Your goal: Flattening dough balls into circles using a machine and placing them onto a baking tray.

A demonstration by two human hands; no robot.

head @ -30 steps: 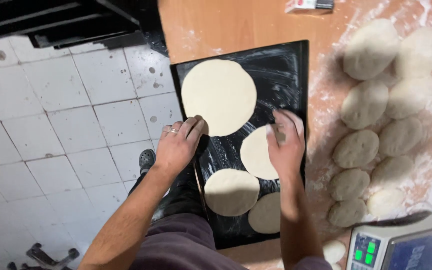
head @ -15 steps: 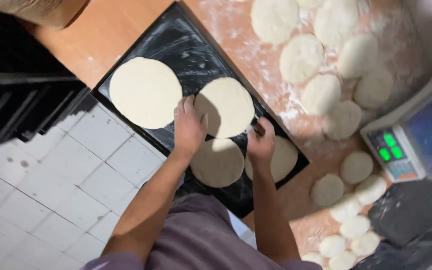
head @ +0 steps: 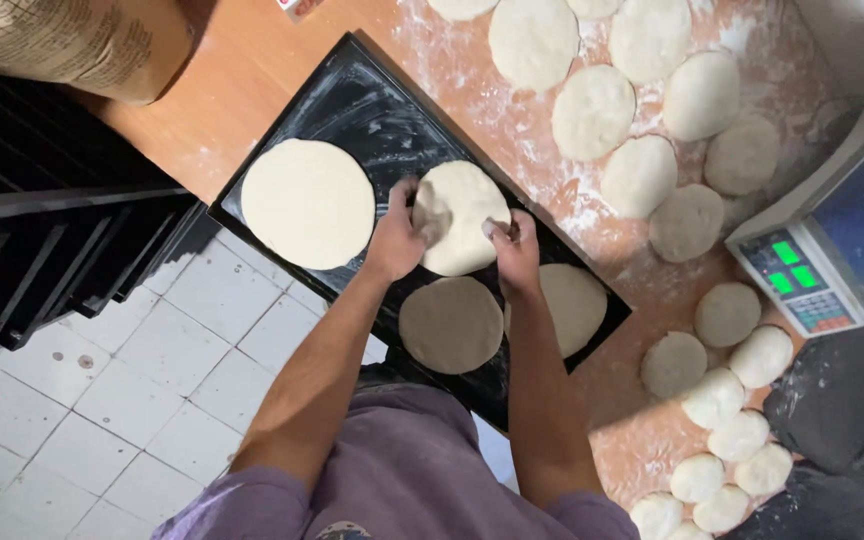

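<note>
A pale, floury dough disc (head: pixel 462 215) lies on a black tray (head: pixel 352 100), its near edges seemingly lifted, between three flatter rounds.

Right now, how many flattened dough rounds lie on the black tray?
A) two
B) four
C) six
B: the black tray carries one large round, the round under both hands, and two more nearer the person.
</note>
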